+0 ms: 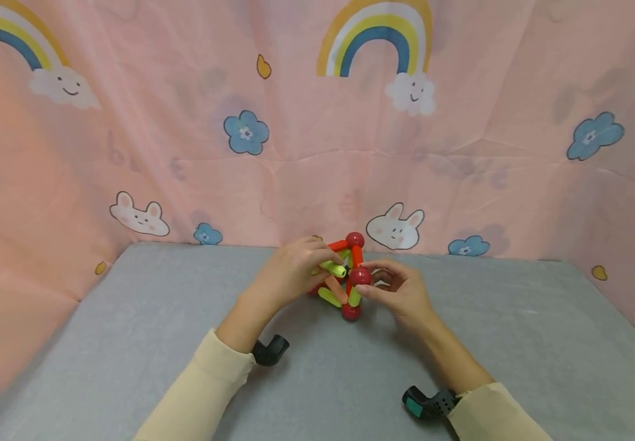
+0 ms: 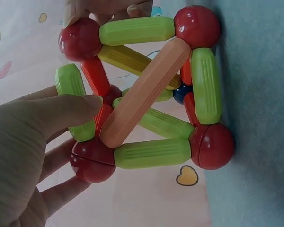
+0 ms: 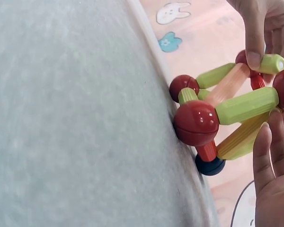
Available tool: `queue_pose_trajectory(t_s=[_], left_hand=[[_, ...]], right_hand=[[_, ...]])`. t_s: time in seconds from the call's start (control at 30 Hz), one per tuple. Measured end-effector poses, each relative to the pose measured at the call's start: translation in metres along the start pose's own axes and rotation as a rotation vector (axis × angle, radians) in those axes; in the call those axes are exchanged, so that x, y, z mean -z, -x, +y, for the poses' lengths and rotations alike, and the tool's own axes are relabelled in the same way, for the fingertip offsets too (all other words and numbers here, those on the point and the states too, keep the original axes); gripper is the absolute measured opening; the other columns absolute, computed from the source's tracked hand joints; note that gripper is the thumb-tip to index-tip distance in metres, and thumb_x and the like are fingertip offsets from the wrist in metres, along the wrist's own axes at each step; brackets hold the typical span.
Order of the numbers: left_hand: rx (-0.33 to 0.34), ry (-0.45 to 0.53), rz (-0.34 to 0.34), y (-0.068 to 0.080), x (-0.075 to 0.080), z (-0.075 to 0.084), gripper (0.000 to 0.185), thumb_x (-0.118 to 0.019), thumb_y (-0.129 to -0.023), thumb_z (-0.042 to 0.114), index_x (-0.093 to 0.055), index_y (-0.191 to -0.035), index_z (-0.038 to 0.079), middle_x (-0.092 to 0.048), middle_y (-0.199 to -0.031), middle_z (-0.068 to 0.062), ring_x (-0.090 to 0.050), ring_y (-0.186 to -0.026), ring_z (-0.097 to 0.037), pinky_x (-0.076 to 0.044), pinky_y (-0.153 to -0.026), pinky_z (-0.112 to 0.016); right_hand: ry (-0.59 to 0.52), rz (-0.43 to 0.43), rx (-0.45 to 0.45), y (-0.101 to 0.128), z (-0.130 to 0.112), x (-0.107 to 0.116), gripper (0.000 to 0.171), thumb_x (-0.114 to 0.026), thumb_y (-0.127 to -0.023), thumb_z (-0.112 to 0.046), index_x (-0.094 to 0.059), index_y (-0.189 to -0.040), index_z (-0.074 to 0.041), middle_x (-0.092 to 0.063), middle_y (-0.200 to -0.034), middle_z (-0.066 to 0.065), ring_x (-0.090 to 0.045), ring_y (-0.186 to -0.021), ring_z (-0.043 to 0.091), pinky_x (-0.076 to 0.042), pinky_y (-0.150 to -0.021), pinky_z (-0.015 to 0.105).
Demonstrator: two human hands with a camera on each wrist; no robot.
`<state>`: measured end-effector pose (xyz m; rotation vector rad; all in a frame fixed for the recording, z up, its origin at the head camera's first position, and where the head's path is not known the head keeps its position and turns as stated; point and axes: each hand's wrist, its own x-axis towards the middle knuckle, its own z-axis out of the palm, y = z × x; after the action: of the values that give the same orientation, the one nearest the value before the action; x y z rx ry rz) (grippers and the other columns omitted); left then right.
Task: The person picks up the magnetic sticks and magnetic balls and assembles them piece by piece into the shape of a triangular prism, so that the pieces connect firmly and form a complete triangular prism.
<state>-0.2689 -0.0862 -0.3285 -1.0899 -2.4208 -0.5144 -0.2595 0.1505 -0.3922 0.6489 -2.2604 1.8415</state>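
A toy frame of red balls joined by green, red, yellow and peach sticks [image 1: 348, 288] stands on the grey mat [image 1: 130, 343] at the middle. My left hand [image 1: 325, 264] pinches a loose-ended green stick [image 1: 332, 267] at the frame's upper left. My right hand [image 1: 369, 282] pinches the upper red ball [image 1: 359, 277] from the right. In the left wrist view the left thumb [image 2: 80, 104] lies on a green stick [image 2: 73, 101], and a peach stick [image 2: 144, 92] crosses the frame diagonally. A dark blue ball [image 3: 209, 165] sits at the far side. The right hand's fingers [image 3: 274, 156] curl beside a yellow stick [image 3: 241, 139].
Pink cloth walls [image 1: 306, 153] printed with rainbows, rabbits and flowers close in the mat at the back and both sides. Black wrist camera mounts [image 1: 270, 350] sit under both forearms. Bare grey mat lies to the left, right and front of the toy.
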Motion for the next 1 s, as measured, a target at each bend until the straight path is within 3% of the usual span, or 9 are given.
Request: queue_pose_trajectory(t_s=[0.27,0.47,0.77,0.9,1.0], left_hand=[[0.002,-0.036,0.026,0.0,-0.005,0.002,0.02,-0.085,-0.081,0.009,-0.08,-0.1,0.013,-0.078,-0.097,0.0,-0.064,-0.095,-0.018,-0.059,-0.08,-0.026],[0.005,-0.075,0.035,-0.001,-0.009,0.004,0.021,-0.085,-0.081,0.009,-0.08,-0.101,0.014,-0.078,-0.098,0.0,-0.064,-0.095,-0.018,-0.058,-0.08,-0.027],[0.011,-0.044,0.041,-0.001,-0.008,0.003,0.019,-0.083,-0.081,0.006,-0.08,-0.098,0.013,-0.077,-0.096,-0.001,-0.063,-0.095,-0.019,-0.058,-0.082,-0.028],[0.073,0.02,0.049,0.0,-0.008,0.0,0.019,-0.08,-0.082,0.001,-0.079,-0.098,0.011,-0.074,-0.107,-0.006,-0.065,-0.102,-0.023,-0.058,-0.089,-0.033],[0.196,0.093,0.04,0.001,-0.005,-0.003,0.031,-0.078,-0.082,-0.001,-0.075,-0.111,0.011,-0.067,-0.125,-0.011,-0.064,-0.113,-0.028,-0.058,-0.095,-0.038]], right_hand=[[0.039,0.022,0.016,-0.001,-0.001,-0.005,0.034,-0.079,-0.085,-0.004,-0.07,-0.119,-0.003,-0.067,-0.103,-0.011,-0.066,-0.086,0.01,-0.058,-0.074,0.022],[0.065,0.026,0.005,-0.001,-0.004,-0.007,0.033,-0.08,-0.084,-0.006,-0.071,-0.116,-0.004,-0.065,-0.102,-0.003,-0.065,-0.084,0.011,-0.058,-0.074,0.023],[0.099,0.012,0.009,0.0,-0.008,-0.008,0.032,-0.083,-0.083,-0.01,-0.071,-0.113,-0.008,-0.066,-0.106,0.002,-0.065,-0.086,0.014,-0.06,-0.075,0.025],[0.132,-0.04,0.044,0.001,-0.013,-0.01,0.032,-0.081,-0.084,-0.01,-0.073,-0.115,-0.009,-0.069,-0.104,0.004,-0.065,-0.089,0.012,-0.06,-0.075,0.026],[0.191,-0.115,0.07,0.0,-0.019,-0.012,0.035,-0.08,-0.085,-0.012,-0.073,-0.12,-0.012,-0.071,-0.098,0.004,-0.065,-0.089,0.01,-0.059,-0.076,0.027]])
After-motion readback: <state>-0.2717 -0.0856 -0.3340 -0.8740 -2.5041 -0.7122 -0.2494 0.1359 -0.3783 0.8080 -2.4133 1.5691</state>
